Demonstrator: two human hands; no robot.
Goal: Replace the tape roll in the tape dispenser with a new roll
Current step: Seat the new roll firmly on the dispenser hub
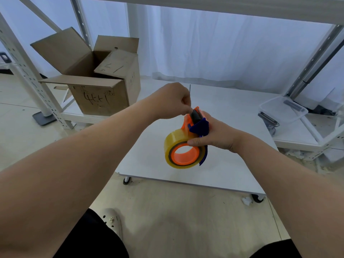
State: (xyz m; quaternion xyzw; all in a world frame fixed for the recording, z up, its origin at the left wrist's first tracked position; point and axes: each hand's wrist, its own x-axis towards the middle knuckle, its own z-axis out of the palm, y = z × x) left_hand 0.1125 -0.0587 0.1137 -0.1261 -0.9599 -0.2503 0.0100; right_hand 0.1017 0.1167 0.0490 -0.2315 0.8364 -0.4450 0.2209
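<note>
My left hand [172, 101] covers its own fingertips, so I cannot tell what they pinch at the dispenser [195, 123] top. My right hand [214, 135] hides the dispenser's far side. The tape roll [178, 144] edge under my thumb is covered.

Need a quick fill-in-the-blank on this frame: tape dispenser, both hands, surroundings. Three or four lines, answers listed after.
1. The right hand grips the tape dispenser, whose hub inside the tape roll is coloured ____.
2. The left hand pinches at the dispenser's ____ end, by the black roller.
3. The cardboard box on the left has its flaps ____.
4. The dispenser is held above a ____ table.

Answers: orange; top; open; white
</note>
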